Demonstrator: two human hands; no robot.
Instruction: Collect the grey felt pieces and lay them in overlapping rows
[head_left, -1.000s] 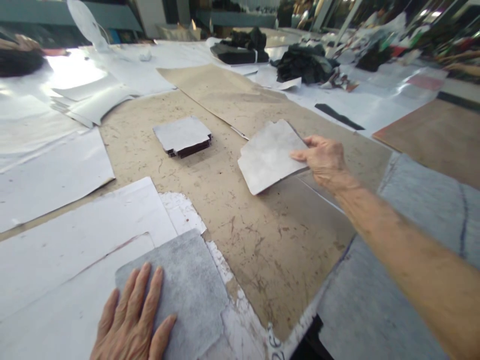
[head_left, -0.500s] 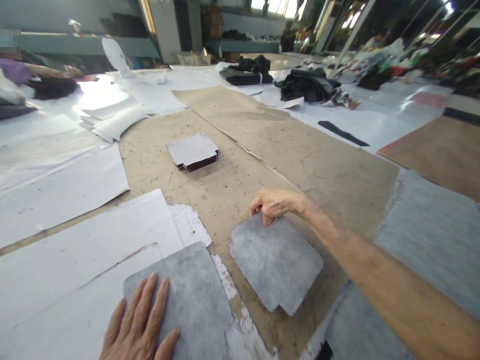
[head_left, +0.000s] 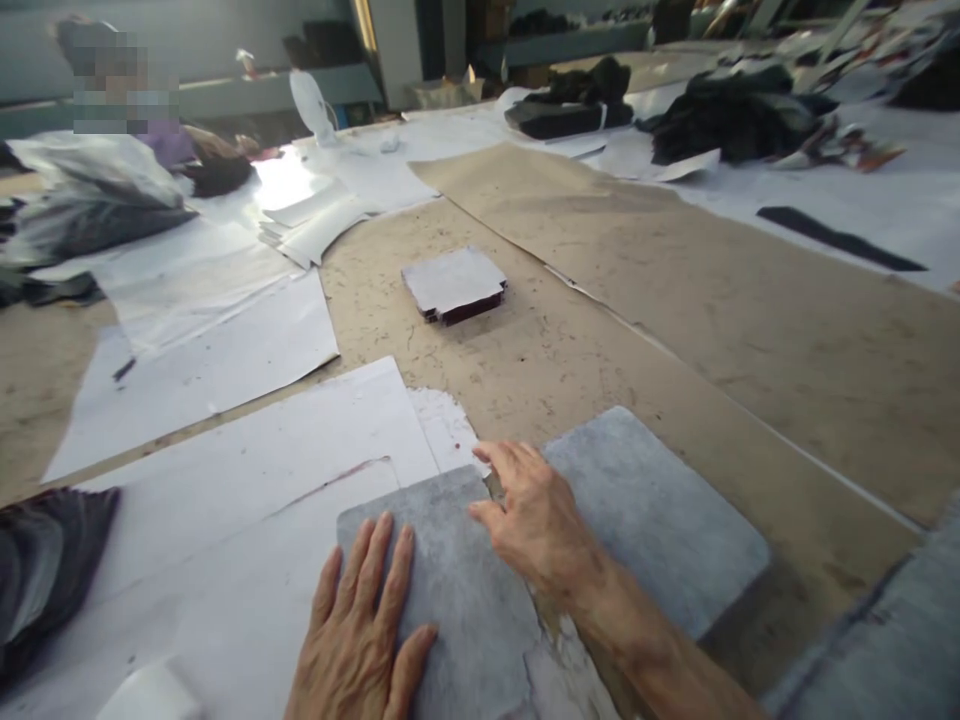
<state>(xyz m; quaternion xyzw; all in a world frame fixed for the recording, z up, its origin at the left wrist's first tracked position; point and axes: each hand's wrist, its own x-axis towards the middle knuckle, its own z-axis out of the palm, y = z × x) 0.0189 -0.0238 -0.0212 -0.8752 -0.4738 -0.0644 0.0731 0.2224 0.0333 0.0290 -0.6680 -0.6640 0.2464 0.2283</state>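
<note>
My left hand [head_left: 367, 625] lies flat, fingers spread, on the left part of a grey fabric panel [head_left: 457, 570] with a rough right edge. Beside that panel's top right corner is my right hand [head_left: 536, 515], its thumb and fingers apart and nothing seen between them. Whether its fingertips touch the panel I cannot tell. Under and right of my right wrist rests a second grey fabric panel [head_left: 652, 510], partly covered by the hand. Farther off sits a small stack of cut panels [head_left: 456, 280], pale on top with dark layers below.
White paper sheets [head_left: 247, 460] spread to the left, over brown paper [head_left: 600, 370]. Dark striped fabric [head_left: 52, 570] sits at the left edge. Black cloth piles [head_left: 735, 115] lie at the back right. A person [head_left: 165, 140] is at the far left behind a plastic bag [head_left: 97, 195].
My right hand has let go of the right panel's upper edge and moved to the left panel's corner. The right panel now lies on the brown paper. The view has turned left.
</note>
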